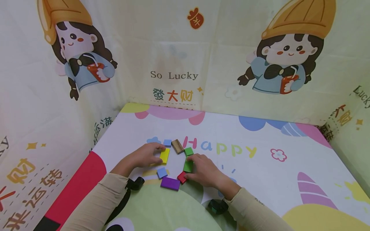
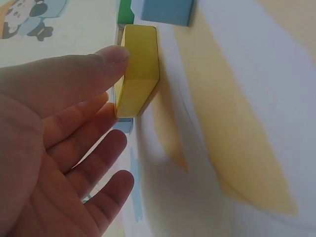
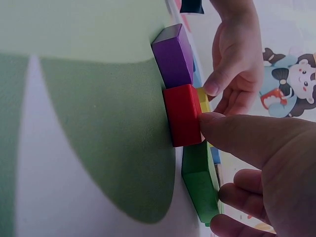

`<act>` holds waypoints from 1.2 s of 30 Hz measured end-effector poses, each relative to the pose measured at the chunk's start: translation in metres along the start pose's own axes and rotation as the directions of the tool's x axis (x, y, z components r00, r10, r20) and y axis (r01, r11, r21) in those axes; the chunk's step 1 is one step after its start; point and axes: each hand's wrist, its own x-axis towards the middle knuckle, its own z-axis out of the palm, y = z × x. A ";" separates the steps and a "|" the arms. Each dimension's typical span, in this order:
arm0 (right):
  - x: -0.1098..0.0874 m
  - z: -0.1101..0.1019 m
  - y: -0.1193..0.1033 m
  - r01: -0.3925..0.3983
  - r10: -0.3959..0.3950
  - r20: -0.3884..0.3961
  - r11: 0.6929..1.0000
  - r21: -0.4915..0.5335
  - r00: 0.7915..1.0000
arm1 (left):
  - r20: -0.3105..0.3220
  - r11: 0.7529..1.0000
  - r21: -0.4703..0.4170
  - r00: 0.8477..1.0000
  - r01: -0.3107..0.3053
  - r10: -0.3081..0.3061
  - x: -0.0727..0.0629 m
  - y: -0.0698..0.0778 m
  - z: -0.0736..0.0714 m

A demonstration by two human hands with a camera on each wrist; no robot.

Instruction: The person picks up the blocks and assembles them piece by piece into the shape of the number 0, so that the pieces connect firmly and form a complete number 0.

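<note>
- The left hand (image 1: pixel 148 154) is pinching the yellow block (image 1: pixel 164 156) between thumb and fingertips; this block is forming the left side of a loose ring on the mat (image 1: pixel 260 176).
- The right hand (image 1: pixel 205 170) is touching the red block (image 3: pixel 181 116) with its thumb, while its bent fingers are lying against the green block (image 3: pixel 198 180); whether it is squeezing them, one cannot tell.
- The purple block (image 1: pixel 170 183) is sitting beside the red block at the near edge; the near blue block (image 1: pixel 162 173) is resting between purple and yellow, apart from the latter.
- The far blue block (image 1: pixel 167 143), the brown block (image 1: pixel 177 146) and the small green block (image 1: pixel 189 151) are closing the far side.
- For good alignment, both hands should probably be pressing lightly, low on the sides, keeping each block flat; heavy thumb pressure would risk be skewing neighbours.
</note>
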 end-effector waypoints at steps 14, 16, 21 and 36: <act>0.000 0.002 0.000 -0.004 0.003 -0.008 1.000 -0.009 1.000 | 0.009 1.000 0.010 1.000 -0.009 0.009 -0.003 0.001 0.000; 0.000 0.002 0.000 -0.005 0.005 -0.007 1.000 -0.009 1.000 | 0.010 1.000 0.018 1.000 -0.011 0.011 -0.004 0.001 0.000; 0.000 0.002 0.001 -0.002 0.002 -0.008 1.000 -0.007 1.000 | 0.014 0.999 0.031 1.000 0.005 -0.005 -0.004 0.002 -0.001; -0.001 0.001 0.000 0.000 0.000 -0.010 1.000 -0.002 1.000 | 0.026 0.998 0.058 0.999 0.025 -0.027 -0.005 0.002 -0.001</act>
